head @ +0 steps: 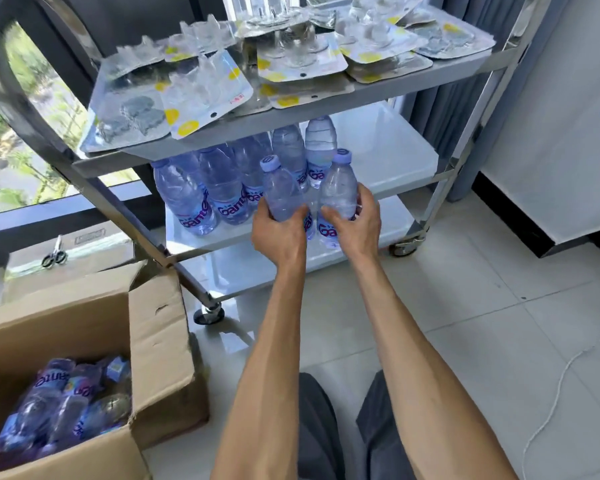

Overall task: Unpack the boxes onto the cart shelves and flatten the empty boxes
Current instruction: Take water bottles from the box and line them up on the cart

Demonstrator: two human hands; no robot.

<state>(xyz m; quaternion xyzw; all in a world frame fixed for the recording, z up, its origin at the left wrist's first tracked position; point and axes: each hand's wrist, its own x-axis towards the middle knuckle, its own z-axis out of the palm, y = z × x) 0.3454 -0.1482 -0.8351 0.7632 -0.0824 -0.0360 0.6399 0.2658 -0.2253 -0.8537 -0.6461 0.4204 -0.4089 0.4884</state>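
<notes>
A: Head view is showing both hands at the cart's middle shelf [388,161]. What are they doing?

B: The left hand [279,230] is wrapping its fingers round one water bottle [280,194], and the right hand [357,218] is gripping a second bottle [340,188]. Both bottles are standing upright, side by side, at the front edge of that shelf.

A: And the rest of the shelf?

B: A row of standing bottles [219,192] is filling its left half, just behind and beside the two being held. The right half is showing bare white surface.

A: What is lying on the top shelf [440,72]?

B: Clear blister packs [201,95] with yellow dots are covering it, overlapping one another, some hanging over the front edge.

A: Where is the box?

B: The open cardboard box [153,327] is sitting on the floor at the cart's left front corner, flaps up, with more bottles [66,403] lying inside. Behind it, scissors [54,256] are resting on a flat carton [84,247] by the window.

A: Anything else?

B: The person's knees [317,427] are showing at the bottom edge, on the tiled floor [482,306].
</notes>
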